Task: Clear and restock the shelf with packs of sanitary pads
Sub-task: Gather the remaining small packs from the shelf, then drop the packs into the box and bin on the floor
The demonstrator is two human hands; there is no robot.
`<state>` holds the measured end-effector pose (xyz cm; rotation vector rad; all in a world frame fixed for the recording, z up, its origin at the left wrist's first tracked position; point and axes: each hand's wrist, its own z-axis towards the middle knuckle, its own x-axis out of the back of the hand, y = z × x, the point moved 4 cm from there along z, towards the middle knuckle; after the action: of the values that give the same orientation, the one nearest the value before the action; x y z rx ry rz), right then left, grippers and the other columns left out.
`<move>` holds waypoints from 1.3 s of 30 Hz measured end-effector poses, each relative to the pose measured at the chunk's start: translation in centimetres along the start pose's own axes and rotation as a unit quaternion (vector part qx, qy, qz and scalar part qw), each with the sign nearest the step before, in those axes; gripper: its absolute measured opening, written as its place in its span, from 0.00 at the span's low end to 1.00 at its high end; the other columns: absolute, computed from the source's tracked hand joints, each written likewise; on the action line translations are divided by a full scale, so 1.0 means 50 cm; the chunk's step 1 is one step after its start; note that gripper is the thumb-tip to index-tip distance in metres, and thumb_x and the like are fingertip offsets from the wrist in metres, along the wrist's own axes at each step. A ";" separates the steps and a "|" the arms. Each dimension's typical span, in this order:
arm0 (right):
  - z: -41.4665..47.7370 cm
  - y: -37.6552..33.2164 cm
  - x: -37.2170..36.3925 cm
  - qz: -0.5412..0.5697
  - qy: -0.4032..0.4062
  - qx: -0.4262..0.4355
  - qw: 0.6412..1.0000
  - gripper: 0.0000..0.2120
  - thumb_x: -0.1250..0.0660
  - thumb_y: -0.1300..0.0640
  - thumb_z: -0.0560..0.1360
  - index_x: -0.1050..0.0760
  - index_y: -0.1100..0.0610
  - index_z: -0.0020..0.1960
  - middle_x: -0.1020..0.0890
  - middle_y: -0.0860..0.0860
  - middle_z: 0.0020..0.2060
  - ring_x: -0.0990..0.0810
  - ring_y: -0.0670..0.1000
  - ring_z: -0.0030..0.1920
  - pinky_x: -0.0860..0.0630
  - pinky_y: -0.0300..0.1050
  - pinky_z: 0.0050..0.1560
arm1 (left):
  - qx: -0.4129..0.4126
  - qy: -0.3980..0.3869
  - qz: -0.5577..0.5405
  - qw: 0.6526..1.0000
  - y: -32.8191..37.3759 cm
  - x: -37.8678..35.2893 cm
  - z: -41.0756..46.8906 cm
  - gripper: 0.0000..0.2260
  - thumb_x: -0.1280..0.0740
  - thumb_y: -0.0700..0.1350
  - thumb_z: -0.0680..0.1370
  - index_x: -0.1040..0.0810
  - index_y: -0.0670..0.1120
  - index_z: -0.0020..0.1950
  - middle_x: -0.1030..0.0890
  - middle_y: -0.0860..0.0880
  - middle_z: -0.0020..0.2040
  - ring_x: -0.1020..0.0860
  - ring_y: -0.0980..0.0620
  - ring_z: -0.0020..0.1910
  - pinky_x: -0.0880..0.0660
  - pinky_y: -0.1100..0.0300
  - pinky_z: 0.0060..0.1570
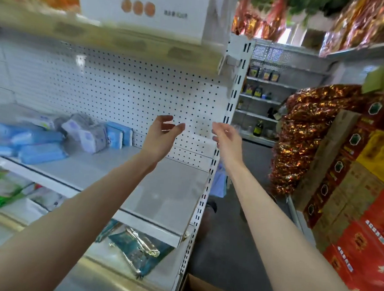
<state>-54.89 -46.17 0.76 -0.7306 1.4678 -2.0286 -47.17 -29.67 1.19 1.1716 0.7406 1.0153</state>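
Your white shelf (154, 188) w/ pegboard back (121, 88) fills the left and centre. On your right stands a stack of red and yellow cartons (369, 230); they carry print, but it's too blurred to read. Up top sits a white box (143, 1) w/ three brown rounds, an orange strip and small dark print, also unreadable.

The packs of sanitary pads (40, 139), blue and grey-white, lie heaped at the shelf's left end against the back. Their labels are too soft to make out, so no brand.

Your left hand (161, 135) is raised over the shelf's right part, in front of the pegboard. Its fingers are loosely spread and the palm faces right; it holds nothing. Your right hand (227, 139) is opposite, palm facing it, fingers relaxed and apart, also holding nothing. It's just beside the slotted upright (234, 88); can't tell if it touches. Both hands are well apart from the packs.
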 end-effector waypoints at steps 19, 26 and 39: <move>-0.106 -0.198 -0.781 0.069 -0.108 0.055 0.990 0.16 0.34 0.48 0.78 0.25 0.57 0.61 0.19 0.53 0.57 0.20 0.52 0.55 0.28 0.40 0.45 | -0.045 0.154 0.042 0.986 0.004 0.797 0.064 0.14 0.31 0.46 0.78 0.31 0.47 0.60 0.25 0.53 0.44 0.26 0.56 0.43 0.29 0.64 0.41; -0.161 -0.235 -1.058 0.093 -0.143 0.040 0.984 0.13 0.34 0.49 0.78 0.25 0.57 0.58 0.18 0.54 0.54 0.20 0.51 0.51 0.27 0.39 0.44 | -0.034 0.186 0.059 0.980 -0.011 1.061 0.072 0.13 0.33 0.47 0.79 0.31 0.46 0.61 0.26 0.53 0.46 0.26 0.57 0.44 0.29 0.62 0.46; -0.111 -0.147 -1.326 0.085 -0.128 0.005 0.988 0.09 0.32 0.48 0.76 0.25 0.51 0.53 0.17 0.53 0.52 0.18 0.51 0.50 0.23 0.49 0.58 | 0.040 0.170 0.059 0.983 -0.168 1.268 0.190 0.14 0.33 0.50 0.79 0.30 0.47 0.61 0.23 0.47 0.55 0.25 0.50 0.52 0.27 0.53 0.57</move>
<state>-12.06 5.19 -1.60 -0.8001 1.3244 -1.7421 -12.17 24.58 -2.25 1.1325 0.9972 1.3156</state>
